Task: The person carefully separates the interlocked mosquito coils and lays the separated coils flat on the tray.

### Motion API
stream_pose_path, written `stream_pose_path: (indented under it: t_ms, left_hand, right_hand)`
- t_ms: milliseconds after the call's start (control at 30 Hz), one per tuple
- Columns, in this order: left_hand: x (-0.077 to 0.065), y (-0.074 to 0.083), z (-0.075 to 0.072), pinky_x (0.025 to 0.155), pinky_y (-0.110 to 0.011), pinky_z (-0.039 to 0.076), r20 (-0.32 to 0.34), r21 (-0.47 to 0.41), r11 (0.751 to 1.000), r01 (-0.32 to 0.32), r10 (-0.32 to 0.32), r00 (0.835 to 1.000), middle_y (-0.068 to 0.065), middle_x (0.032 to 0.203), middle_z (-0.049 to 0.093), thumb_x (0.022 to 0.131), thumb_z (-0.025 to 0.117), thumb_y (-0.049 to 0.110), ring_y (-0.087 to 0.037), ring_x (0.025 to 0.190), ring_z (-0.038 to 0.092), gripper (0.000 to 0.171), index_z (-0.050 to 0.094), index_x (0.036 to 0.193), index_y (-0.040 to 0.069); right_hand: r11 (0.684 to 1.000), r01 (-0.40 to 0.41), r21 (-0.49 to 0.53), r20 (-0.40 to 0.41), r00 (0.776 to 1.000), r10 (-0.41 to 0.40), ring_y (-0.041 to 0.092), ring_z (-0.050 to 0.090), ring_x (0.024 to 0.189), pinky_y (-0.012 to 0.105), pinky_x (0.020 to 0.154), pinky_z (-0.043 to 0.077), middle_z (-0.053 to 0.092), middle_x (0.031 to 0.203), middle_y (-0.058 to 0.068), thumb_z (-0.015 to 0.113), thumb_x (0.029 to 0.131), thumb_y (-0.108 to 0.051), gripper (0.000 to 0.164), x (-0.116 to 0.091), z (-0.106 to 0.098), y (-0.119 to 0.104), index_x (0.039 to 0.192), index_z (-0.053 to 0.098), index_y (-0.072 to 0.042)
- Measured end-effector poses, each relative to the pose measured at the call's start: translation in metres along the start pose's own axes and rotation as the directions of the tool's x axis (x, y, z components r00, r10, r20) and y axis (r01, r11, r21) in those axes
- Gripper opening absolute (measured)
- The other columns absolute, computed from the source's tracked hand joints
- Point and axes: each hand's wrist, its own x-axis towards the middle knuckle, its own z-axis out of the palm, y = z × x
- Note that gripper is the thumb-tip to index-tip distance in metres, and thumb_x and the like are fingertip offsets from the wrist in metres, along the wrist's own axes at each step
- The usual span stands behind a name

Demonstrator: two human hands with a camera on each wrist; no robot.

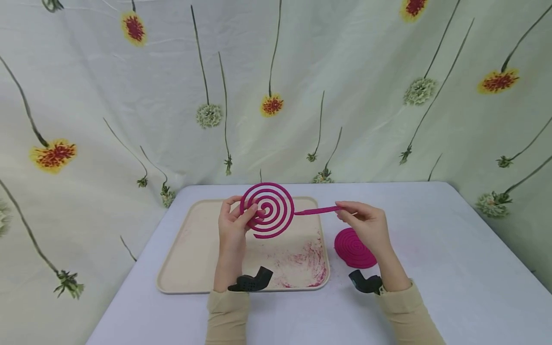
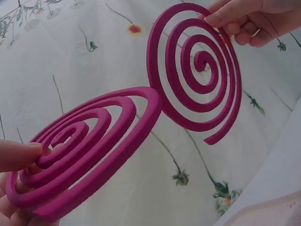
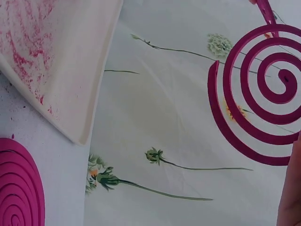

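Note:
In the head view, my left hand [image 1: 235, 223] pinches a magenta mosquito coil [image 1: 267, 184], flat face toward the camera, thumb near its centre. My right hand [image 1: 366, 220] grips a second mosquito coil [image 1: 316, 211] by its outer edge; it shows edge-on in the head view. From the left wrist, the spiral gaps of both the left coil [image 2: 143, 122] and the right coil [image 2: 153, 61] are visible, and their rims meet in that view. Both are held up above the tray. On the table, below my right hand, lies a round magenta coil disc [image 1: 353, 251], its turns close together.
A cream tray [image 1: 194, 244] lies on the white table [image 1: 440, 249], with magenta crumbs [image 1: 316, 261] scattered over its right part. A flower-printed cloth [image 1: 366, 57] hangs behind the table. Each wrist carries a black camera mount [image 1: 254, 281].

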Motion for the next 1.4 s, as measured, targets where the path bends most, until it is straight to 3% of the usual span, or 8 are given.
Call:
stream_pose_path:
  t_ms: [133, 233, 367, 500, 667, 867, 1167, 1400]
  left_hand:
    - [0.005, -0.002, -0.009, 0.084, -0.035, 0.053, -0.009, 0.028, 0.999, 0.021, -0.021, 1.000, -0.011, 0.111, 0.066, 0.084, 0.071, 0.017, -0.027, 0.092, 0.067, 0.048, 0.042, 0.122, 0.005]
    - [0.009, -0.006, -0.014, 0.083, -0.034, 0.053, -0.015, 0.041, 0.998, 0.045, -0.045, 0.999, -0.010, 0.110, 0.067, 0.086, 0.069, 0.015, -0.027, 0.093, 0.067, 0.045, 0.043, 0.121, 0.006]
    - [0.016, -0.015, -0.024, 0.083, -0.033, 0.053, -0.009, 0.046, 0.995, 0.090, -0.089, 0.996, -0.009, 0.110, 0.065, 0.088, 0.066, 0.013, -0.026, 0.098, 0.065, 0.041, 0.045, 0.123, 0.008]
    - [0.024, -0.026, -0.041, 0.081, -0.032, 0.054, -0.001, 0.035, 0.989, 0.146, -0.146, 0.989, -0.005, 0.105, 0.066, 0.089, 0.064, 0.011, -0.022, 0.095, 0.066, 0.042, 0.047, 0.127, 0.008]
    - [0.034, -0.033, -0.055, 0.078, -0.028, 0.054, 0.029, 0.057, 0.984, 0.166, -0.168, 0.985, -0.005, 0.105, 0.066, 0.092, 0.060, 0.007, -0.017, 0.089, 0.067, 0.045, 0.042, 0.133, 0.007]
    - [0.047, -0.043, -0.060, 0.079, -0.027, 0.054, 0.063, 0.149, 0.972, 0.181, -0.192, 0.979, -0.012, 0.114, 0.062, 0.093, 0.057, 0.004, -0.014, 0.090, 0.066, 0.043, 0.039, 0.131, 0.009]
    - [0.071, -0.064, -0.066, 0.079, -0.026, 0.054, 0.083, 0.201, 0.941, 0.273, -0.294, 0.952, -0.019, 0.125, 0.055, 0.093, 0.055, 0.001, -0.014, 0.090, 0.064, 0.039, 0.041, 0.129, 0.005]
    - [0.090, -0.079, -0.069, 0.071, -0.021, 0.054, 0.053, 0.309, 0.892, 0.330, -0.363, 0.930, -0.024, 0.126, 0.054, 0.088, 0.057, -0.007, -0.010, 0.082, 0.063, 0.046, 0.042, 0.131, 0.001]
  right_hand:
    - [0.994, -0.024, -0.108, 0.010, 1.000, 0.025, 0.015, 0.052, 0.078, 0.016, 0.060, 0.048, 0.057, 0.084, 0.015, 0.071, 0.079, 0.005, 0.018, 0.001, 0.003, -0.014, 0.096, 0.071, 0.007]
    - [0.988, -0.051, -0.143, 0.025, 0.998, 0.055, 0.013, 0.052, 0.082, 0.016, 0.065, 0.050, 0.057, 0.089, 0.013, 0.072, 0.081, -0.002, 0.017, 0.002, 0.004, -0.002, 0.097, 0.072, 0.004]
    - [0.986, -0.131, -0.103, 0.041, 0.990, 0.136, 0.018, 0.064, 0.082, 0.021, 0.068, 0.055, 0.066, 0.094, 0.014, 0.071, 0.083, -0.006, 0.023, 0.002, 0.008, 0.006, 0.104, 0.070, 0.002]
    - [0.973, -0.228, -0.024, 0.084, 0.970, 0.229, 0.027, 0.068, 0.076, 0.027, 0.065, 0.057, 0.064, 0.093, 0.022, 0.068, 0.083, 0.000, 0.026, 0.002, 0.013, -0.001, 0.108, 0.064, 0.008]
    - [0.940, -0.316, 0.126, 0.128, 0.945, 0.300, 0.016, 0.068, 0.072, 0.031, 0.067, 0.057, 0.064, 0.095, 0.020, 0.070, 0.084, -0.005, 0.024, 0.005, 0.019, 0.035, 0.102, 0.062, 0.008]
    - [0.870, -0.448, 0.205, 0.119, 0.894, 0.432, 0.014, 0.068, 0.081, 0.030, 0.073, 0.056, 0.062, 0.109, 0.019, 0.068, 0.087, -0.010, 0.033, 0.009, 0.030, 0.062, 0.115, 0.061, 0.006]
    - [0.733, -0.636, 0.240, 0.102, 0.768, 0.632, 0.010, 0.066, 0.079, 0.024, 0.072, 0.055, 0.063, 0.109, 0.016, 0.064, 0.089, -0.006, 0.036, 0.028, 0.046, 0.084, 0.123, 0.059, 0.002]
    - [0.693, -0.688, 0.215, 0.110, 0.722, 0.683, 0.008, 0.065, 0.073, 0.023, 0.068, 0.056, 0.065, 0.106, 0.014, 0.062, 0.089, -0.003, 0.035, 0.041, 0.054, 0.098, 0.123, 0.059, 0.003]
